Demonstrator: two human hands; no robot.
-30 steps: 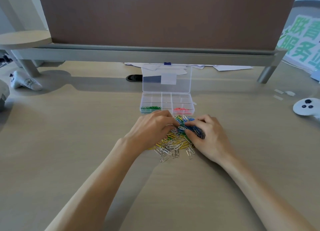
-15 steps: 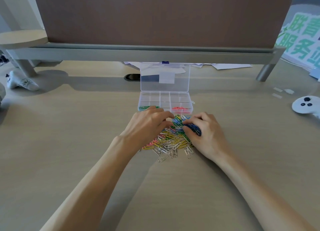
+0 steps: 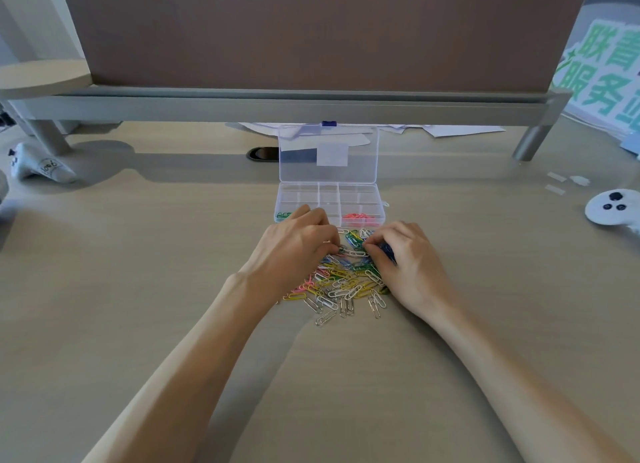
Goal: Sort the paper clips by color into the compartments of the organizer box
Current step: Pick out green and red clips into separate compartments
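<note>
Desk [image 3: 138, 289] with open box [image 3: 346, 195] just behind the pile [image 3: 346, 286]
Left hand [image 3: 294, 244] curls over the pile, grip unclear; right hand [image 3: 408, 265] grips blue clips [image 3: 387, 251]; green clips [image 3: 284, 215] lie in the box's front-left compartment, pink clips [image 3: 358, 216] front-right

My left grip [image 3: 294, 244] is a bare hand with a broad, smooth back, low knuckle ridges and a small bony bump at the wrist just behind it. My right grip [image 3: 408, 258] is bare as well, rounded knuckles standing along its far edge. Behind each grip runs a long, slender arm, uncovered: my left forearm [image 3: 194, 358] and my right forearm [image 3: 502, 369] are bare to the edge of view. My nails are too small to make out.
</note>
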